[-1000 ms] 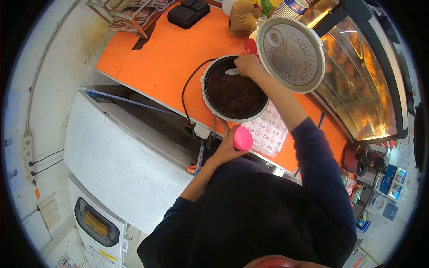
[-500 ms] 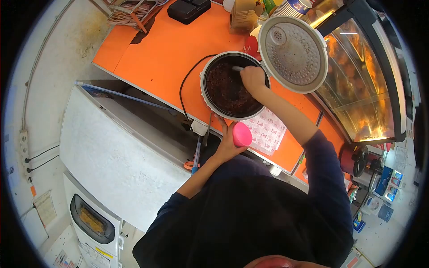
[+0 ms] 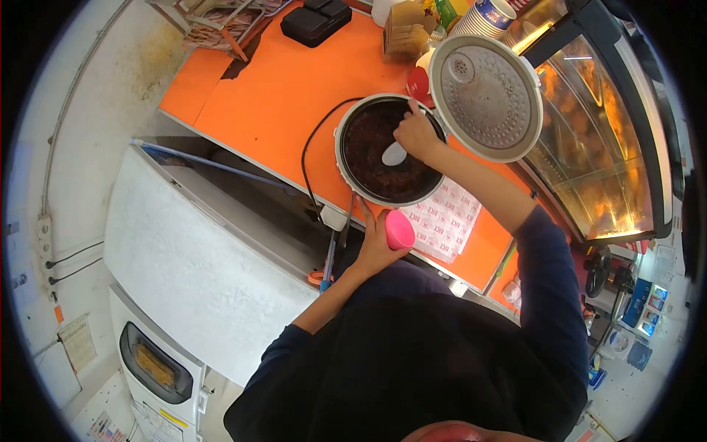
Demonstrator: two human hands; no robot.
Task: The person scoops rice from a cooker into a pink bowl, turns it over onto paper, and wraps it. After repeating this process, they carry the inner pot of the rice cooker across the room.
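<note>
An open rice cooker (image 3: 343,163) with dark reddish-brown grain inside stands on the orange counter (image 3: 294,96). Over its right part is my right hand (image 3: 417,135), closed on a spoon or paddle whose white rounded end (image 3: 394,154) shows above the grain. The raised lid (image 3: 490,103) stands to the right of that hand. Just below the cooker's front edge, my left hand (image 3: 375,247) is wrapped round a pink cup (image 3: 400,230), with a finger pointing up toward the rim. Printed paper (image 3: 445,225) lies beside the cooker.
A lit glass display case (image 3: 589,140) is at the right. Stacked paper cups (image 3: 492,16), cardboard pieces (image 3: 406,29) and a black container (image 3: 315,22) stand at the back. A black cord (image 3: 311,140) curves left of the cooker. A white chest freezer (image 3: 199,258) is at the left.
The spoon's white end has come into view over the middle of the pot, and my right hand has turned and shifted slightly. My left hand still holds the pink cup. The whole view has shifted slightly.
</note>
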